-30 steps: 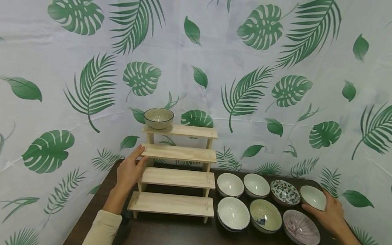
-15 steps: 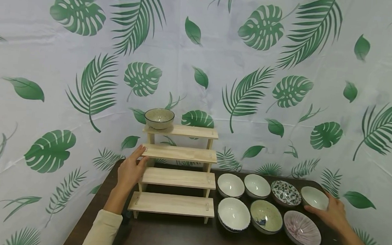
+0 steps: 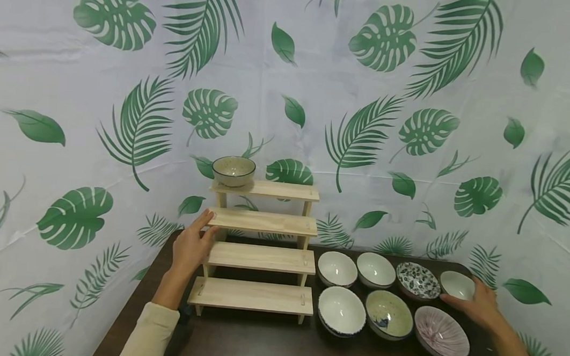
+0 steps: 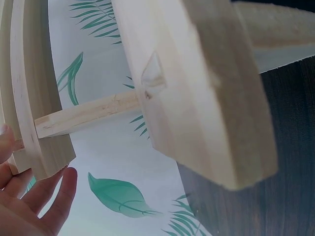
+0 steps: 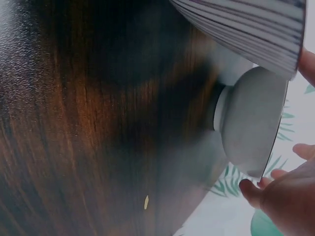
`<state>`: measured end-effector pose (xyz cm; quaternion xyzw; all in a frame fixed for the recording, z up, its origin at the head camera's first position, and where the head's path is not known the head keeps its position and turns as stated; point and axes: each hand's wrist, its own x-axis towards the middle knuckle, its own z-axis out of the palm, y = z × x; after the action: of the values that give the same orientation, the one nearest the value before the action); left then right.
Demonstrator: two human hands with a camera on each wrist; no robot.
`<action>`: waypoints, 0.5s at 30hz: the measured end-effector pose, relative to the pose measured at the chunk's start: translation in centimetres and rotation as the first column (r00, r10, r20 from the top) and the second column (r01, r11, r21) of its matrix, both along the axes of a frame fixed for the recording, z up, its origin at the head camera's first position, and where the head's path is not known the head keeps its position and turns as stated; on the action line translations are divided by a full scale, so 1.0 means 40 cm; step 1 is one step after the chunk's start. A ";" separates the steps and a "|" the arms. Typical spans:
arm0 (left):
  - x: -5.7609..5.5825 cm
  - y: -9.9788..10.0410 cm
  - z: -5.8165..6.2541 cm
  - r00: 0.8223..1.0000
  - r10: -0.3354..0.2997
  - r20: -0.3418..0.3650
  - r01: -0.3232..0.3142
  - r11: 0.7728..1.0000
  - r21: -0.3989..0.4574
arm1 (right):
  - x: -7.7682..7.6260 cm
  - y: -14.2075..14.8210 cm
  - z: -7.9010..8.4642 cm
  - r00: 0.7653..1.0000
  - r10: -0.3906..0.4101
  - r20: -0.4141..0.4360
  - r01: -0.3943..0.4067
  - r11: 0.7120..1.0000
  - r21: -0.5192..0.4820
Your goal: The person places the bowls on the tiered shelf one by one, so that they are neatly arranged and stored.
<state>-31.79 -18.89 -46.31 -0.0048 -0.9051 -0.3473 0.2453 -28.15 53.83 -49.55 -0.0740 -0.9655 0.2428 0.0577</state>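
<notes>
Dark wood-grain desk (image 3: pixel 237 345) before a white cloth backdrop (image 3: pixel 262 144), the cloth faintly creased and printed with green leaves. From beside the right wrist the grain reads reddish brown, with a pale sheen and a small yellowish fleck (image 5: pixel 146 202). On the person's left, a pale four-tier wooden stand (image 3: pixel 252 295); a speckled bowl (image 3: pixel 233 175) sits at the left end of its top tier. The left hand (image 3: pixel 190 246) grasps the left end of the second board (image 3: pixel 263 221) from the top. On the right, bowls in two rows. Back row, left to right: a white bowl (image 3: pixel 337 269), a second white bowl (image 3: pixel 376 270), a floral bowl (image 3: pixel 418 280) and, at the desk's far right corner, a small white bowl (image 3: pixel 457 285) clasped near its rim by the right hand (image 3: pixel 483 304); contact between its foot and the desk is hard to make out. Front row: a dark-rimmed white bowl (image 3: pixel 342 311), a yellow-green bowl (image 3: pixel 389 314) with a blue mark, and a purple-streaked bowl (image 3: pixel 442 333). Cream sleeves (image 3: pixel 148 335) enter at the lower edge
</notes>
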 end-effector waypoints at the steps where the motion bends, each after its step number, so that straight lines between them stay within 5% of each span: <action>1: 0.000 0.000 0.001 1.000 0.001 -0.001 -0.001 1.000 0.002 | -0.004 0.004 -0.002 1.000 0.000 0.006 0.000 1.000 0.002; 8: 0.002 0.002 -0.003 1.000 0.004 -0.025 -0.004 1.000 -0.004 | -0.030 0.041 -0.015 0.998 0.049 -0.037 -0.047 0.997 0.053; 15: 0.001 -0.001 0.001 1.000 0.003 -0.028 -0.002 1.000 0.012 | -0.049 0.055 0.001 0.995 0.088 0.053 -0.090 0.995 0.034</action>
<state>-31.76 -18.94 -46.25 -0.0070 -0.8996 -0.3521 0.2583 -30.10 56.02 -49.51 -0.0360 -0.9732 0.2257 0.0232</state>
